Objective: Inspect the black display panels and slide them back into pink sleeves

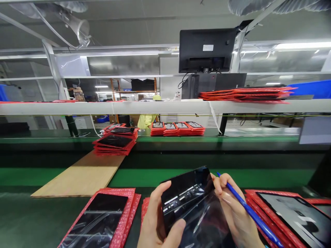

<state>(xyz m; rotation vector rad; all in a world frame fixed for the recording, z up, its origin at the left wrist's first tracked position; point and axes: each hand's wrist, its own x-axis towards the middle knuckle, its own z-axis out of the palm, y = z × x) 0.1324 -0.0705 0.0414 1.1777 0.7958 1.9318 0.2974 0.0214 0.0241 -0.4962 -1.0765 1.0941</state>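
Observation:
My left hand (pixel 161 220) grips a dark glossy tablet screen (pixel 186 193) by its left edge, thumb across the front. The screen is tilted and mirrors lights; its lower part runs out of view. A clear film (pixel 207 220) hangs loose over its lower right. My right hand (pixel 234 206) is closed at the screen's upper right corner, its fingertips against the film's edge. A blue pen-like stick (pixel 254 215) lies in that same hand, slanting down to the right. Whether the fingers pinch the film or only touch it I cannot tell.
Film-covered screens on red bubble bags (pixel 130 206) lie at left; another stack of panels (pixel 292 213) is at right. A wooden board (pixel 82 175) bridges the green conveyor, with red-bagged panels (pixel 115 143) on its far end. Beyond are more stacks (pixel 178 129), a shelf (pixel 155 108) and a monitor (pixel 207 50).

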